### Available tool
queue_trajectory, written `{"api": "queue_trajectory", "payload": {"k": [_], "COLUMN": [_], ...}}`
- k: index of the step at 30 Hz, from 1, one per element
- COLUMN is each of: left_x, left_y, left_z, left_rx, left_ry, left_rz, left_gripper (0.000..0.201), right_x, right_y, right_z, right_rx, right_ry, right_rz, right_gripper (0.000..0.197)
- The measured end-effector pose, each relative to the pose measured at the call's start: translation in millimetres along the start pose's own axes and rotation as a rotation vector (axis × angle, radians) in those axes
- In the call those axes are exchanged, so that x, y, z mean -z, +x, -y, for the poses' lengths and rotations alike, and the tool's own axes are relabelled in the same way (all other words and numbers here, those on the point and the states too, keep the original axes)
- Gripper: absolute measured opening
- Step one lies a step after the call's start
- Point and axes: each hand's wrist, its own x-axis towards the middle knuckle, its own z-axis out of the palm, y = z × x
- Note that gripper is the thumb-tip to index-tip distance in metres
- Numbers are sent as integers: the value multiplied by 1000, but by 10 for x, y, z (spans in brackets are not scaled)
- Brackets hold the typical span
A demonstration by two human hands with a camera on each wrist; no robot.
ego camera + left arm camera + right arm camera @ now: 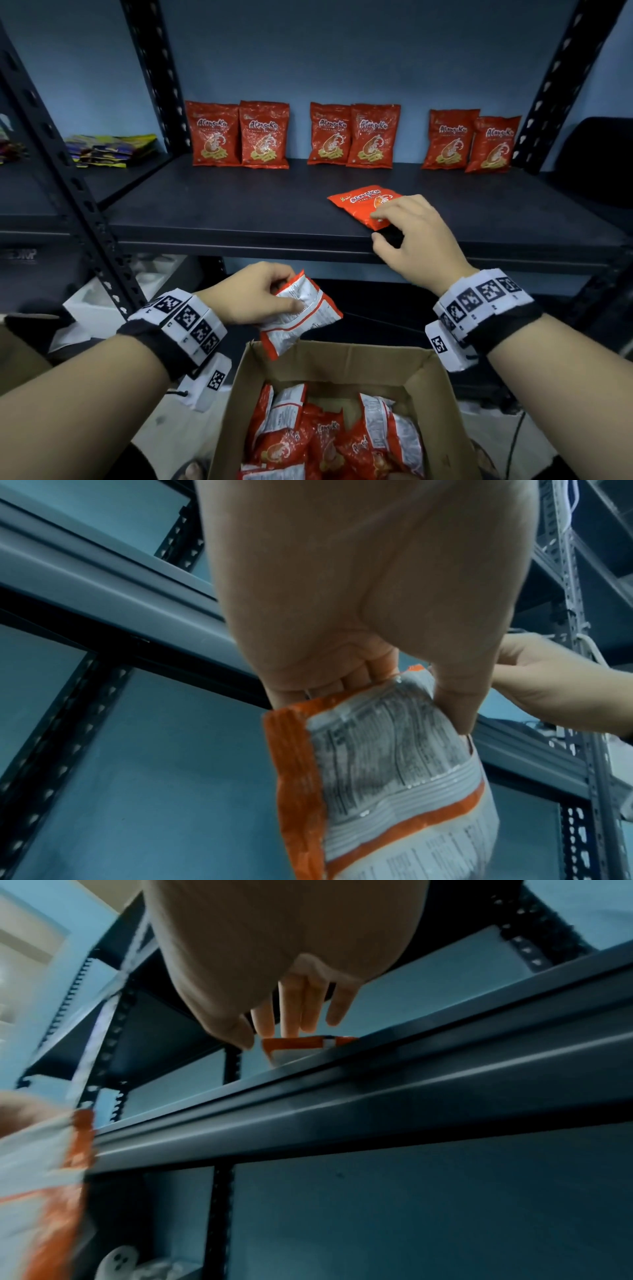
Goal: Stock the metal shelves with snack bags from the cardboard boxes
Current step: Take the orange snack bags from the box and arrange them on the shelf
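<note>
My left hand (255, 294) has a snack bag (301, 320) pinched by its top edge, thumb on the white printed back and fingers curled behind, so it hangs free above the open cardboard box (423, 373) and I can swing it straight up without it snagging the flap

The front of that bag faces away from me, so I reckon it wants a turn before it stands with the others

Up on the shelf (219, 205) my right hand (416, 236) is over a second bag (364, 205) that lies flat, face up, near the front edge; my fingertips touch its near corner, thumb held apart below, fingers fairly straight, so that hand is not closed around it

From under the wrist I see the fingers (291, 1010) coming down onto the bag's top edge, nothing more

It lies there because it is not yet stood up, I think: at the back six bags (354, 135) stand upright against the wall in three pairs, labels forward, with gaps between the pairs

The flat one sits in front of the gap between the middle and right pairs, a likely home

More bags (329, 442) are heaped in the box below, so plenty is left

Off to the left a stack of flat purple and yellow packets (109, 150) rests on the neighbouring shelf
</note>
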Motion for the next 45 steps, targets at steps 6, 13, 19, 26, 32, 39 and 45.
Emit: {"api": "queue_trajectory", "payload": {"k": [6,13,19,26,32,39,45], "left_x": [-18,12,33,126,111,109,-20], "left_y": [-31,-85,-75,-50,-1,6,67], "left_z": [-155,-185,-118,-19,-77,-129,-276], "left_rx": [-10,-20,87,146,152,182,192], "left_ry": [-215,-428,-511,-586,-652,-620,-406], "left_rz": [5,94,112,-31,-293,-463,-772], "left_gripper": [27,39,58,37,22,25,31], "right_x": [-154,-369,-351,-304,-253,-300,-417], "right_y": [-148,-239,-224,-214,-215,-276,-346], "right_z": [553,740,720,613,654,670,801], "right_rx": [-112,-427,-593,-758,-712,-647,-661], "right_ry": [382,715,819,843,804,746,655], "right_rz": [161,335,173,-32,-85,-128,-180], "right_gripper": [12,13,14,20,24,27,28]}}
